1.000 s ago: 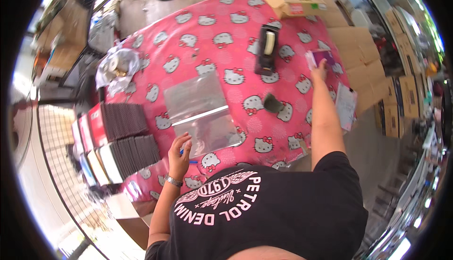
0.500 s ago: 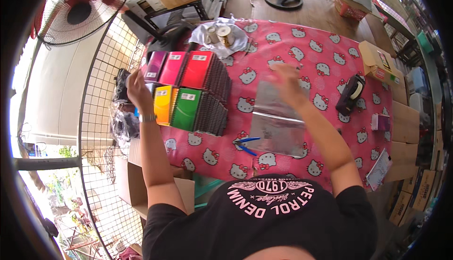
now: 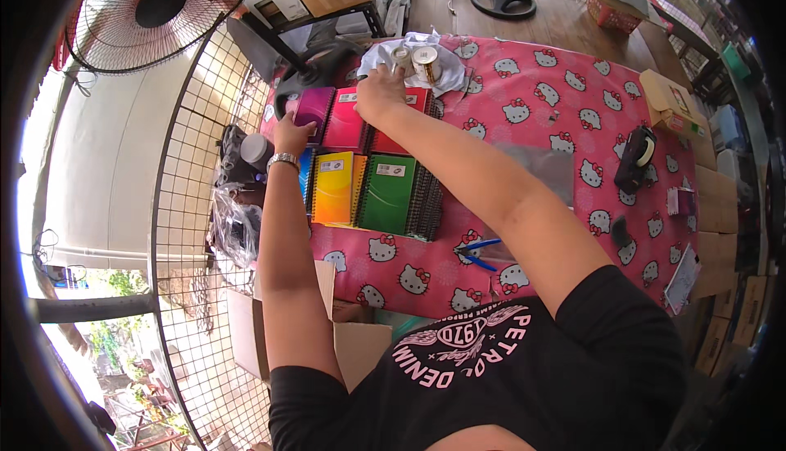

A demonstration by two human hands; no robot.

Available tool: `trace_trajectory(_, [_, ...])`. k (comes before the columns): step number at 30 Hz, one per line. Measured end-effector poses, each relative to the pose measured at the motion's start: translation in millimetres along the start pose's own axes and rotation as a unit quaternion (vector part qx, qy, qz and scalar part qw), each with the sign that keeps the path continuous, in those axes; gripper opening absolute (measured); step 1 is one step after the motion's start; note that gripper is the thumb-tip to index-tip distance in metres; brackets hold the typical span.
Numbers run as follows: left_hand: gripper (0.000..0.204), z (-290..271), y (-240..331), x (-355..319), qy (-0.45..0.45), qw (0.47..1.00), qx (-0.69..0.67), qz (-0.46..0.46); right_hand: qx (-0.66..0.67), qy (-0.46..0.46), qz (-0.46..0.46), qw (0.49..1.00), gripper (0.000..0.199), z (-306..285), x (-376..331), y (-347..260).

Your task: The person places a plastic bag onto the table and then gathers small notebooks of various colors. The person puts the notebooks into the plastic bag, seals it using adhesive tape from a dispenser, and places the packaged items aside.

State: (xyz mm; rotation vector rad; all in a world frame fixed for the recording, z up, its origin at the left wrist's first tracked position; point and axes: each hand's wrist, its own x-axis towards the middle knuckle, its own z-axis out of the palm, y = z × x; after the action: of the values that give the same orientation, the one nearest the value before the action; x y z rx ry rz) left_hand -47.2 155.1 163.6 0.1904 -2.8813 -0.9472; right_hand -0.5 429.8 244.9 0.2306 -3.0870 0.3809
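Observation:
Spiral-bound notebooks stand in stacked rows at the left of the table. My left hand is closed at the left edge of the purple notebooks, its thumb across their front cover. Over the upper row bends my right hand, fingers curled at the top of the pink notebooks. Its fingertips are partly hidden, so what they grip does not show. Red notebooks lie partly behind that hand. Yellow notebooks, green notebooks and a sliver of blue ones form the lower row.
Blue-handled pliers and clear plastic sheets lie right of the notebooks. A white cloth with spools sits behind them. A black tape dispenser and a cardboard box are at the right. An open carton stands below.
My right hand has swung left from above the plastic sheets to the upper notebooks. My left hand has come down to the purple notebooks. The view has shifted left.

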Motion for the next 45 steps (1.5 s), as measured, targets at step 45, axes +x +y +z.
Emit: trace_trajectory(45, [0.054,5,103,-366,0.068,0.727,-0.665,-0.16,0.405,0.152,-0.212,0.876,0.075,6,-206,7])
